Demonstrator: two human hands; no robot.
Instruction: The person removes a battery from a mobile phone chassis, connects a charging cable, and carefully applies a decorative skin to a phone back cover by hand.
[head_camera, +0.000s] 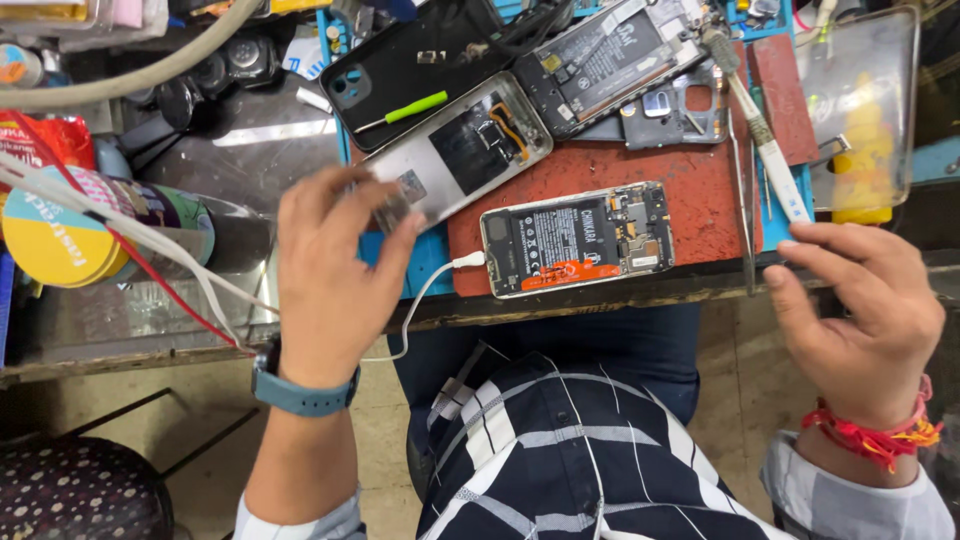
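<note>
Both forearms reach forward; the left hand (335, 275), a watch on its wrist, hangs palm down with fingers curled, while the right hand (860, 320), red thread at its wrist, spreads open, fingers pointing left

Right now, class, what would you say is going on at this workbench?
A person sits at a cluttered repair bench. An opened phone, its battery and circuit boards bare, lies on a red mat with a white cable plugged into it. The left hand is at the corner of a silver back cover. The right hand is open near tweezers, holding nothing.
</note>
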